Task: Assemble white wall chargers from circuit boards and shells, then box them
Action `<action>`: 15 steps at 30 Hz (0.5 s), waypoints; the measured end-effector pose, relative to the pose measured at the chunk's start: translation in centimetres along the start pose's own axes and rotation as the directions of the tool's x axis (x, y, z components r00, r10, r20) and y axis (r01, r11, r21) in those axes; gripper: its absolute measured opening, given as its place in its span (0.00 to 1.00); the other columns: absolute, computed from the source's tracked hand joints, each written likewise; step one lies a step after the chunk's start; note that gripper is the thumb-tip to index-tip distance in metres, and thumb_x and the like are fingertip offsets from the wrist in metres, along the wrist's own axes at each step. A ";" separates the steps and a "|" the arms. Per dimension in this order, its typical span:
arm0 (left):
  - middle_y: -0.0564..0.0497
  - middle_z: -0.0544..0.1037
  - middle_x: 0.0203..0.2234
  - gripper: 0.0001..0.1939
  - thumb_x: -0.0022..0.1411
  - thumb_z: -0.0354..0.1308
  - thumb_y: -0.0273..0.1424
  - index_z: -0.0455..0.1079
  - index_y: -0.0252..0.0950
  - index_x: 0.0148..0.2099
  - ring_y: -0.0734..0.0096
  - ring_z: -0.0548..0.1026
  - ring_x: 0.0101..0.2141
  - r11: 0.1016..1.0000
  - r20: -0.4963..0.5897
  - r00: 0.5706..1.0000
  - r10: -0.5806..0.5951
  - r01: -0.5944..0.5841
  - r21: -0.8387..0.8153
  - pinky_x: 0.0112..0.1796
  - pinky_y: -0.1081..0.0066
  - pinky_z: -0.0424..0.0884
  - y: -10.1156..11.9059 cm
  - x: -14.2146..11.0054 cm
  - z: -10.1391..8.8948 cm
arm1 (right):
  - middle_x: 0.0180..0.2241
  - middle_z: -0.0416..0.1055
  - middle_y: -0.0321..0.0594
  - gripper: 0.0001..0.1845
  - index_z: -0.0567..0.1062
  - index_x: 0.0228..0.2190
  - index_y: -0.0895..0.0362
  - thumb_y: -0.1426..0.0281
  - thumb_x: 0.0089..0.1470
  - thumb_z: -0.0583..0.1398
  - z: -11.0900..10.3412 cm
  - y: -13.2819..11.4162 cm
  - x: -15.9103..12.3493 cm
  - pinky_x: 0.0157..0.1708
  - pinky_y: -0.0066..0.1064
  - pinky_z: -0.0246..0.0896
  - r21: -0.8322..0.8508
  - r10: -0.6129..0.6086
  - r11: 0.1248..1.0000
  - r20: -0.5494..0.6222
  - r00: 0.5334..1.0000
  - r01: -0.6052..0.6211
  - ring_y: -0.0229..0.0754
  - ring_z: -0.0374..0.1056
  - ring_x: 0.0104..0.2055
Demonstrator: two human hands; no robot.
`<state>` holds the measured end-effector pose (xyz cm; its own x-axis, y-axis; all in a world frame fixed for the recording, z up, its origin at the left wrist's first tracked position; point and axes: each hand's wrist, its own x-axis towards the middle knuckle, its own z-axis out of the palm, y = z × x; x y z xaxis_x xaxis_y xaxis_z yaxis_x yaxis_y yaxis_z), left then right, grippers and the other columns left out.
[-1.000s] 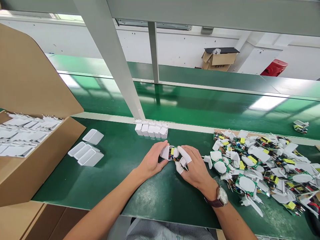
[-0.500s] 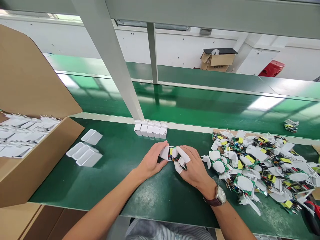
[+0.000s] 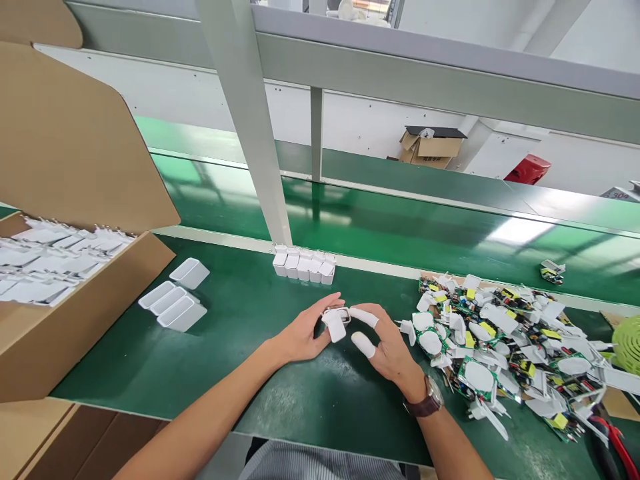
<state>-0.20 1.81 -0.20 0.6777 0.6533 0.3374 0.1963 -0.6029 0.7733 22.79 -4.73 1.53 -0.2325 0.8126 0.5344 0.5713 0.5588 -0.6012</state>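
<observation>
My left hand (image 3: 310,332) is closed around a small white plastic case (image 3: 336,323) above the green table, its open end turned up. A white flap hangs over the near side of the case. My right hand (image 3: 384,340), with white finger cots on thumb and index finger, is spread just to the right. Its index fingertip is at the case's right edge; whether it touches I cannot tell. Right of this hand lies a heap of circuit boards (image 3: 480,375) with white flaps and yellow parts.
Several filled white cases (image 3: 304,265) stand in a row at the table's back edge. Several white shells (image 3: 175,305) lie at left beside a cardboard box (image 3: 100,300) full of white parts. Red-handled pliers (image 3: 620,447) lie at lower right, below a green coiled object (image 3: 627,343).
The circuit board between my hands has gone from sight into the white case, and the flap now hangs outward. My right fingers have come off it and spread. The head view has tilted up.
</observation>
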 end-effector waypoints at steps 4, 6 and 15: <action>0.38 0.74 0.57 0.30 0.70 0.55 0.30 0.54 0.39 0.71 0.57 0.76 0.55 0.997 -0.103 0.994 -0.031 0.023 -0.075 0.57 0.54 0.73 0.3 0.1 -0.5 | 0.59 0.68 0.50 0.19 0.72 0.57 0.50 0.71 0.66 0.57 0.7 0.3 0.2 0.57 0.48 0.70 -0.036 -0.021 0.999 0.055 0.998 0.023 0.50 0.66 0.62; 0.39 0.73 0.59 0.28 0.73 0.51 0.31 0.52 0.41 0.72 0.58 0.75 0.57 0.989 -0.094 0.993 -0.067 0.054 -0.140 0.58 0.53 0.72 0.4 0.1 -0.6 | 0.61 0.67 0.52 0.21 0.71 0.59 0.52 0.72 0.66 0.57 1.5 0.7 0.2 0.58 0.48 0.70 -0.055 -0.060 0.996 0.120 0.991 0.067 0.50 0.66 0.63; 0.34 0.62 0.68 0.41 0.74 0.50 0.32 0.27 0.41 0.76 0.53 0.66 0.66 0.992 -0.085 0.996 -0.031 0.020 -0.128 0.62 0.47 0.66 1.1 -0.1 -0.5 | 0.52 0.71 0.48 0.22 0.71 0.57 0.51 0.76 0.63 0.57 2.9 1.4 0.4 0.48 0.40 0.77 -0.110 -0.085 0.990 0.041 0.996 0.089 0.46 0.74 0.50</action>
<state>-0.42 1.32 0.87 0.6089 0.7083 0.3571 0.1179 -0.5260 0.8422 21.22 -3.18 -0.78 -0.3119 0.7683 0.5589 0.6315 0.6072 -0.4823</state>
